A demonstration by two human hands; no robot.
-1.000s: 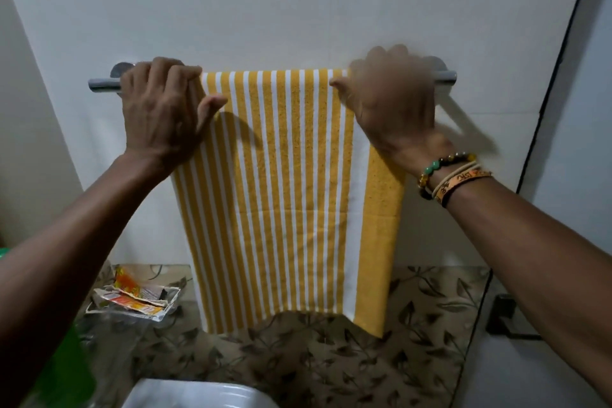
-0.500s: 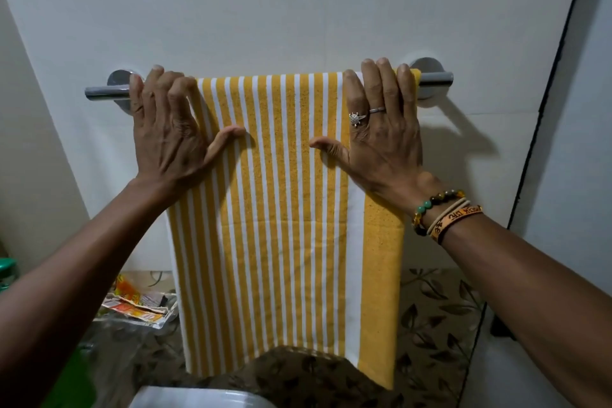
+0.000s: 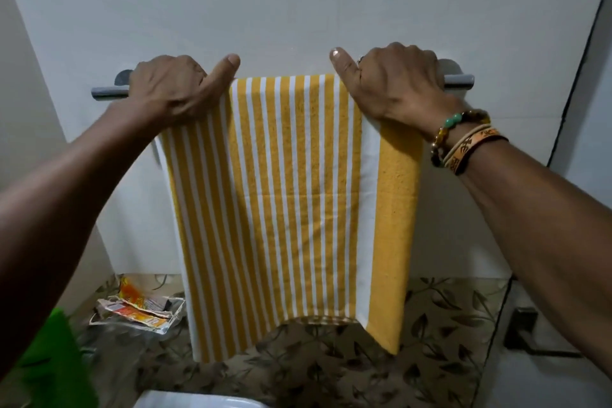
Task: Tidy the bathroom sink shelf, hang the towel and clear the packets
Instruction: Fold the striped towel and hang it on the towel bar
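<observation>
Towel [image 3: 291, 192], yellow-and-white striped; draped over rail [image 3: 458, 80], spanning between the two sets of fingers; left hand [image 3: 172, 89] and right hand [image 3: 394, 83] grip its top fold, fingers curled over the rail, thumbs out; advised: draw both corners outward evenly, flatten creases, level the hems; counts: towel one, rail one, hands two; packets [image 3: 139, 310] well below left fingers, number unclear.

A yellow-and-white striped towel [image 3: 298, 192] hangs draped over a wall rail [image 3: 458, 80], spread flat, its bottom corners lower than its middle. Crumpled orange and white packets [image 3: 132, 310] lie heaped in a small clear tray [image 3: 180, 303], below and left of the towel.
</observation>
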